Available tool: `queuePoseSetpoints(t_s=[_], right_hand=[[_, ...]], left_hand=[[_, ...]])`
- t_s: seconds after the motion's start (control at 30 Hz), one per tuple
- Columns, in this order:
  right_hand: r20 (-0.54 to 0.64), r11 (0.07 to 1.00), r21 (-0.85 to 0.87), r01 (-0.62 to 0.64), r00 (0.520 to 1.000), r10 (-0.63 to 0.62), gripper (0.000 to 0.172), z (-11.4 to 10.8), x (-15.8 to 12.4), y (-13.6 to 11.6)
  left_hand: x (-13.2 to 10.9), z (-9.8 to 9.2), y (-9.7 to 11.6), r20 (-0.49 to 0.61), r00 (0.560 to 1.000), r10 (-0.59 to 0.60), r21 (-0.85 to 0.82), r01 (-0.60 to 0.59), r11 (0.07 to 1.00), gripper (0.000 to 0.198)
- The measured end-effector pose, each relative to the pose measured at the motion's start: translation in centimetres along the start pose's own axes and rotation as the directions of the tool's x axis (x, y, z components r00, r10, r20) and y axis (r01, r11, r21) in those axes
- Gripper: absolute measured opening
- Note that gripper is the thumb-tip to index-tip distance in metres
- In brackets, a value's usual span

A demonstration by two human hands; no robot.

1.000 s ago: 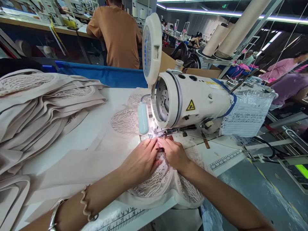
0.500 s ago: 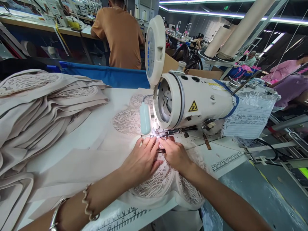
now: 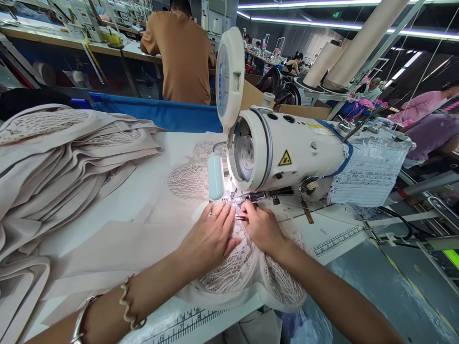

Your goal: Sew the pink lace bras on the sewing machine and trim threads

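A white sewing machine stands on the table, its lamp lighting the needle area. A beige lace garment piece lies under the needle and drapes over the table's front edge. My left hand lies flat on the lace, fingers stretched toward the presser foot, a ring on one finger. My right hand presses on the lace just right of it, fingertips close to the needle, with a small dark tool beside them. Both hands touch the fabric side by side.
A heap of beige lace pieces fills the table's left. A paper sheet hangs on the machine's right end. Thread cones stand behind. A person in a brown shirt sits beyond a blue bin; other workers are at right.
Both hands have slid a little forward toward the needle with the lace. The view has shifted slightly.
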State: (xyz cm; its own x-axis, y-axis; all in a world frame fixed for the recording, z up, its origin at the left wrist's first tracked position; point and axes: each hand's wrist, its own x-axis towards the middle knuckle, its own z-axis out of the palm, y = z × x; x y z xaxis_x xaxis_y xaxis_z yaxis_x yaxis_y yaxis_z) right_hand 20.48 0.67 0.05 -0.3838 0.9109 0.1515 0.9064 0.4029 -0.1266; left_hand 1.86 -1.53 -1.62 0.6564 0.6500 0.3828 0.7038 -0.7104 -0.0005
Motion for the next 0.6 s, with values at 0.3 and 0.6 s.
queuePoseSetpoints(t_s=[0.3, 0.6], right_hand=[[-0.035, 0.96, 0.213, 0.182, 0.983, -0.179, 0.042, -1.1, -0.5, 1.5], [-0.062, 0.969, 0.138, 0.204, 0.978, -0.197, 0.031, -0.5, 0.7, 1.0]], left_hand=[[-0.6, 0.0, -0.4, 0.119, 0.986, 0.116, -0.065, -0.109, 0.992, 0.046], [0.5, -1.3, -4.6, 0.036, 0.987, 0.157, -0.368, -0.133, 0.92, 0.039]])
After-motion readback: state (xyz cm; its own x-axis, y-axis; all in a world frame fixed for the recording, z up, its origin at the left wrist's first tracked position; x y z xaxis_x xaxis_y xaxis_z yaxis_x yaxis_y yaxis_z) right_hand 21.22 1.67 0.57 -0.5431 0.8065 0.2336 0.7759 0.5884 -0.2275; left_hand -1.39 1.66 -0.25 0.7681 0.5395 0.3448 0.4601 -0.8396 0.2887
